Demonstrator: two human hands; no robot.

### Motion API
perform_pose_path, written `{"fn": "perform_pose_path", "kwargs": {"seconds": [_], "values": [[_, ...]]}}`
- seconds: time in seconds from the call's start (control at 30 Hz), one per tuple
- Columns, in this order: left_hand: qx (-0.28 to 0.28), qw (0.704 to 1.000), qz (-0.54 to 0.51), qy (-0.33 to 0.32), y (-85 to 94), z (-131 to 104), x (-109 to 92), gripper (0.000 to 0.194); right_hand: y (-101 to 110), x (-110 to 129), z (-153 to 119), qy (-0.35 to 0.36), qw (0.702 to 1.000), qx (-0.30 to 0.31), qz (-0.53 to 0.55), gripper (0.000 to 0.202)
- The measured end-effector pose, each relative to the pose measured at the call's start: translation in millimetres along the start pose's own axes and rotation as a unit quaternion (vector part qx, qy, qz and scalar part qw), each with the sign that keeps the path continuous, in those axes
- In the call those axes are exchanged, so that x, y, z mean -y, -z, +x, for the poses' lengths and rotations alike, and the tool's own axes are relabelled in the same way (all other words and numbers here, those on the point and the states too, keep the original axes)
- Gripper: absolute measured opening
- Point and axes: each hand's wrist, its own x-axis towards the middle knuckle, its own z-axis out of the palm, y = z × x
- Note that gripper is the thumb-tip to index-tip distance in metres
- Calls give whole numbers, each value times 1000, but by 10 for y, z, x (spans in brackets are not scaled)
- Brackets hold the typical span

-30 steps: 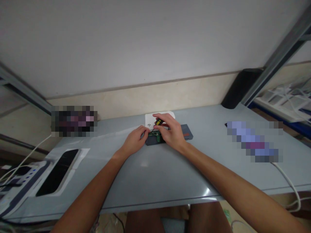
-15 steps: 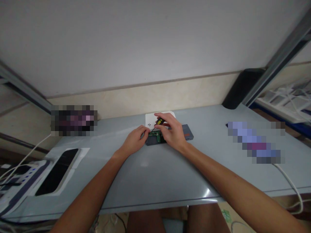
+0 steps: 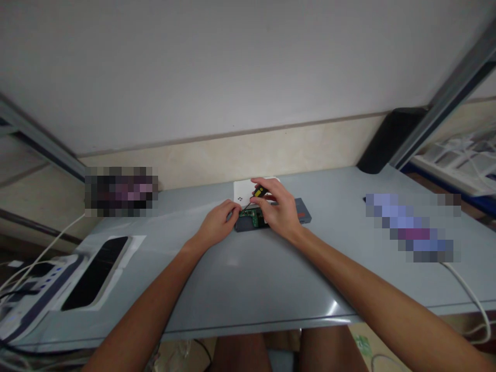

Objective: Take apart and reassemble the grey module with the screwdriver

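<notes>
At the middle of the desk lies an opened dark grey device case [image 3: 243, 224] with a green circuit board [image 3: 254, 217] showing inside. My left hand [image 3: 217, 222] has its fingers closed on the case's left end, close to the board. In my right hand [image 3: 282, 209] is a small black and yellow screwdriver [image 3: 260, 191], slanted, its thin shaft pointing down-left at the board near my left fingertips. The exact spot the tip touches is too small to make out. My right hand covers part of the case and of a grey box [image 3: 303, 206] beside it.
A white sheet with black dots [image 3: 240, 190] lies behind the case. To the left are a phone [image 3: 96, 274] and a white power strip [image 3: 42, 289] with cables. A black cylinder [image 3: 391, 142] stands at the back right. Blurred-out items lie at both sides.
The view has shifted slightly. The screwdriver's handle leans a little further right, with my right hand turned along with it. My left hand keeps its place on the case.
</notes>
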Motion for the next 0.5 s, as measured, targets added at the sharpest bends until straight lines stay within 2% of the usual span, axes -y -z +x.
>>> {"fn": "perform_pose_path", "kwargs": {"seconds": [0.2, 0.5], "values": [[2, 1000, 0, -5, -1, 1, 2, 26, -8, 27, 1, 3, 1000, 18, 6, 47], [-3, 1000, 0, -5, -7, -2, 18, 24, 13, 6, 6, 2, 1000, 0, -11, 43]]}}
